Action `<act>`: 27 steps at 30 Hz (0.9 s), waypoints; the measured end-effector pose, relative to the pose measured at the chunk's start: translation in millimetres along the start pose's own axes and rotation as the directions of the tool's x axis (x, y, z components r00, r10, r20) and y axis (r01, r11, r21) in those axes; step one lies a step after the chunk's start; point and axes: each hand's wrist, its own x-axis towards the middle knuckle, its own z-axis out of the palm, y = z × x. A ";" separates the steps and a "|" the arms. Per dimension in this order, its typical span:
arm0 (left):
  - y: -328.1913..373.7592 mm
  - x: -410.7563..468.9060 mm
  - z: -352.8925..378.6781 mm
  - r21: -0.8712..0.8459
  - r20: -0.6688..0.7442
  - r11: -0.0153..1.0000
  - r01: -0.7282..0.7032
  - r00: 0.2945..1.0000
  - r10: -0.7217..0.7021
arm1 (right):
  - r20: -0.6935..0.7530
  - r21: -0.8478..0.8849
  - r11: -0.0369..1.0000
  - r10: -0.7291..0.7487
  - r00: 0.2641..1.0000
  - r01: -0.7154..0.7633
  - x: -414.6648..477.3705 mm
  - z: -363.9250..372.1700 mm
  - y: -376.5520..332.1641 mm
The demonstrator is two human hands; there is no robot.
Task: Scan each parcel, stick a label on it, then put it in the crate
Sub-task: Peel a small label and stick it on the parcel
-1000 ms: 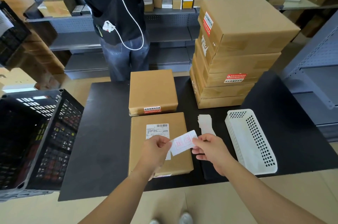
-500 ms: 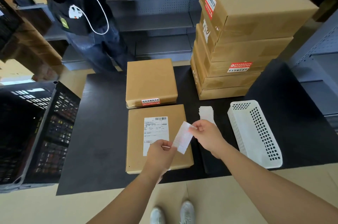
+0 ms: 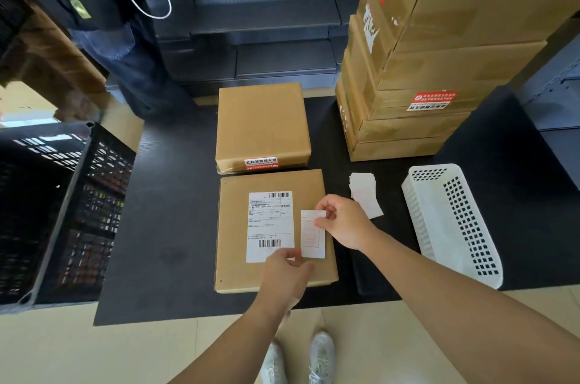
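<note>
A flat brown parcel [image 3: 238, 226] lies at the near edge of the black table [image 3: 166, 226], with a white shipping sticker [image 3: 270, 220] on top. A small white label [image 3: 312, 234] lies on the parcel just right of that sticker. My right hand [image 3: 343, 220] pinches the label's top end. My left hand [image 3: 287, 270] pinches its bottom corner. A second brown parcel [image 3: 262, 125] lies just behind the first. The black crate [image 3: 59, 211] stands to the left of the table.
A tall stack of brown boxes [image 3: 423, 70] fills the table's back right. A pile of loose labels [image 3: 364, 192] and a white perforated basket [image 3: 452, 220] lie to the right. A person in dark clothes [image 3: 103, 23] stands beyond the table by grey shelving.
The label was held in the air between both hands; it has come down onto the parcel, right of the shipping sticker. The other person has shifted left.
</note>
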 end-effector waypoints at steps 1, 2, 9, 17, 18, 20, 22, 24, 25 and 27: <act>-1.4 -0.4 -0.4 0.008 0.004 1.000 -0.015 1.000 0.015 | -0.002 -0.007 1.000 -0.004 1.000 0.004 0.2 1.1 0.5; -2.7 -1.1 -1.2 0.022 0.011 0.999 -0.034 0.999 0.034 | -0.006 -0.014 1.000 -0.009 1.000 0.009 0.0 2.3 0.9; -8.1 -0.4 -6.3 0.231 0.027 0.965 -0.123 0.992 0.121 | -0.056 -0.021 0.998 -0.061 0.997 0.060 -2.8 5.7 1.6; -12.7 -2.2 -2.3 0.757 0.295 0.400 -0.516 0.817 0.496 | -0.173 0.036 0.999 0.038 0.984 -0.032 -8.3 7.7 1.5; -16.7 0.5 -2.2 0.767 0.359 0.333 -0.549 0.796 0.487 | -0.181 0.079 0.995 0.072 0.981 -0.058 -8.7 7.4 2.5; -24.4 5.0 -3.7 0.777 0.433 0.250 -0.578 0.779 0.453 | -0.182 0.174 0.978 0.148 0.972 -0.116 -8.3 8.0 5.3; -32.8 10.0 -4.6 0.794 0.462 0.178 -0.581 0.768 0.444 | -0.162 0.231 0.958 0.211 0.964 -0.171 -7.0 10.5 4.8; -39.0 13.9 -5.2 0.810 0.475 0.125 -0.572 0.767 0.431 | -0.151 0.244 0.948 0.244 0.958 -0.203 -2.6 14.7 0.4; -40.6 15.7 -5.4 0.807 0.488 0.117 -0.579 0.765 0.419 | -0.155 0.244 0.944 0.262 0.953 -0.220 0.8 17.1 -2.4; -43.2 18.3 -7.6 0.804 0.499 0.093 -0.587 0.752 0.431 | -0.168 0.222 0.935 0.315 0.934 -0.275 8.2 21.4 -7.2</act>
